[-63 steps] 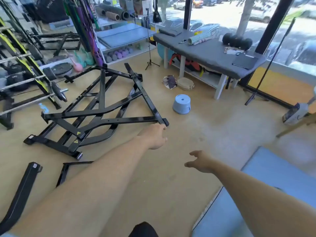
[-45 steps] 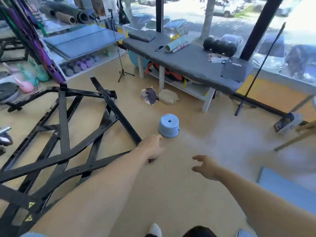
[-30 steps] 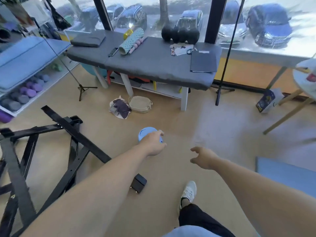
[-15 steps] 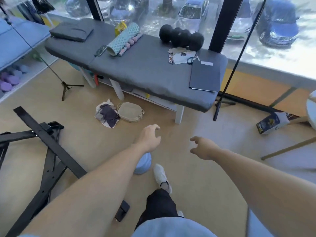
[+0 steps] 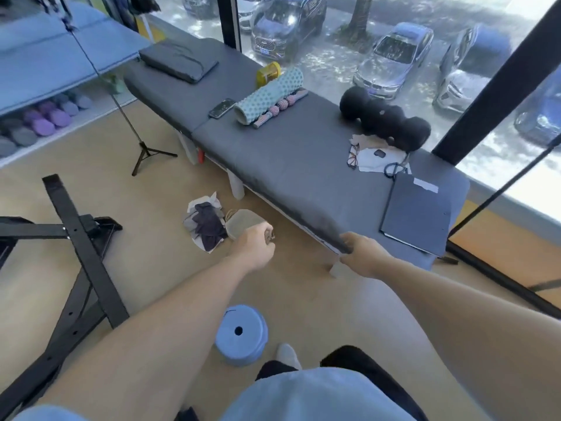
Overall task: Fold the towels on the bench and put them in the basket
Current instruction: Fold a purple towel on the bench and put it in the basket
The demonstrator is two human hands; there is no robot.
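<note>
The grey padded bench (image 5: 288, 153) runs from upper left to lower right in front of the window. On the floor beside its near leg lies a heap of white and dark towels (image 5: 205, 224), touching a tan woven basket (image 5: 243, 221). My left hand (image 5: 253, 249) is stretched out with its fingers curled and overlaps the basket's near rim; whether it touches the basket is unclear. With loosely bent fingers, my right hand (image 5: 362, 253) is at the bench's front edge and holds nothing.
A blue round stool (image 5: 241, 334) stands at my feet. A black steel frame (image 5: 85, 253) lies on the floor at left, past it a tripod stand (image 5: 145, 153). On the bench are a cushion (image 5: 179, 60), phone (image 5: 222, 108), foam roller (image 5: 270, 97), black roller (image 5: 385, 118), papers and a dark folder (image 5: 416, 214).
I have walked up to the bench. The blue stool went from ahead of me to beside my feet. Both hands now reach as far as the basket and the bench edge.
</note>
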